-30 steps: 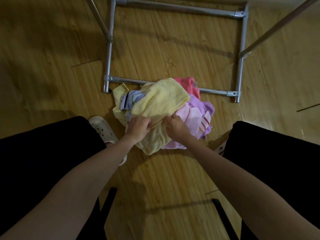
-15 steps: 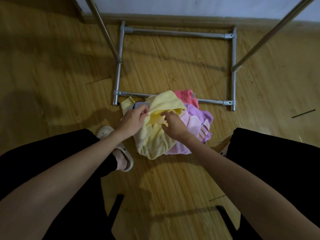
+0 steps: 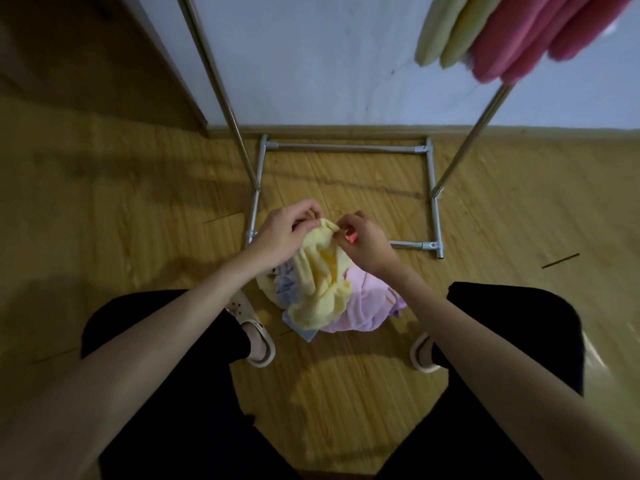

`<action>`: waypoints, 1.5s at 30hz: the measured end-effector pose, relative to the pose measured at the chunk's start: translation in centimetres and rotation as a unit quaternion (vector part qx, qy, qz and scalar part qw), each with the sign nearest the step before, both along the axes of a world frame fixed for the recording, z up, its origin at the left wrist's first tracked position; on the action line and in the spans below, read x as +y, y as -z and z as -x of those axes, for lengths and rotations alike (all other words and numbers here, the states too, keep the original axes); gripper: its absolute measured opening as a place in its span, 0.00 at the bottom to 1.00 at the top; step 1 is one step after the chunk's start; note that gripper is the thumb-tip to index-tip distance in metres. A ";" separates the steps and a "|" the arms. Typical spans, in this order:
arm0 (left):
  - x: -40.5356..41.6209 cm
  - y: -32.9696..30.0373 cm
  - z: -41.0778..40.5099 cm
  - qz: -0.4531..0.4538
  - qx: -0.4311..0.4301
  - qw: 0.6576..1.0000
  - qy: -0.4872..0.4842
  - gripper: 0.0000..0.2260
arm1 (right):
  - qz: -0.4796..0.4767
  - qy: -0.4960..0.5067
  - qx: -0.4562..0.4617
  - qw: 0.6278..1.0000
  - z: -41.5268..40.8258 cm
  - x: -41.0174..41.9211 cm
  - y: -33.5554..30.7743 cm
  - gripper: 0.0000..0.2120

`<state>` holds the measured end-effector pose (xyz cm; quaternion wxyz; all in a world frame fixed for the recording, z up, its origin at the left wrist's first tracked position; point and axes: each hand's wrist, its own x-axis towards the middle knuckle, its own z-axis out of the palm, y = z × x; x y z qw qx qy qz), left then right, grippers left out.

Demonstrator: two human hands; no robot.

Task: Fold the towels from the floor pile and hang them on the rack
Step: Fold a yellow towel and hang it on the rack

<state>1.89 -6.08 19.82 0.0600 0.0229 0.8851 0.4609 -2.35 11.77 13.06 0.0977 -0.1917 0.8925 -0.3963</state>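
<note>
A pale yellow towel (image 3: pixel 322 289) hangs bunched from both my hands above the floor pile. My left hand (image 3: pixel 282 230) grips its top edge on the left, and my right hand (image 3: pixel 363 240) pinches the same edge on the right. Under it lie a pink-lilac towel (image 3: pixel 363 308) and a blue-patterned cloth (image 3: pixel 285 287); a bit of red cloth (image 3: pixel 351 236) shows by my right fingers. The metal rack (image 3: pixel 434 199) stands behind the pile, its base frame on the floor. Green and pink towels (image 3: pixel 512 32) hang on it at the top right.
The floor is wood planks, with a white wall (image 3: pixel 329 64) right behind the rack. My feet in white slippers (image 3: pixel 258 341) stand either side of the pile. A dark thin stick (image 3: pixel 560 260) lies on the floor at the right.
Both hands have lifted the yellow towel up off the pile and hold it by its top edge. The view has tilted up, showing the wall and the hung towels.
</note>
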 end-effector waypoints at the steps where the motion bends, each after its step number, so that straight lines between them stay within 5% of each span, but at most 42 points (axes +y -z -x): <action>1: 0.2 -1.2 -0.3 -0.011 0.002 1.000 -0.008 0.02 | 0.005 0.005 0.005 1.000 -0.2 0.4 -1.2 0.07; 15: 3.5 -16.1 -2.7 -0.278 0.124 0.945 -0.116 0.09 | 0.054 0.023 -0.047 0.997 -4.6 4.4 -10.0 0.08; 21: 2.0 -17.1 -3.0 -0.158 0.152 0.964 -0.149 0.07 | 0.211 0.072 -0.077 0.972 -6.4 5.3 -16.2 0.12; 32: 2.3 -16.9 -4.5 0.044 0.141 0.989 0.011 0.05 | 0.347 0.119 -0.226 0.902 -5.7 4.2 -27.2 0.10; 37: 1.6 -18.7 -6.8 0.030 0.240 0.969 0.049 0.22 | 0.320 0.143 -0.287 0.891 -5.7 2.5 -28.1 0.07; 45: 1.4 -19.0 -8.6 0.135 0.357 0.919 0.098 0.18 | 0.372 0.052 -0.482 0.791 -5.7 0.9 -27.7 0.14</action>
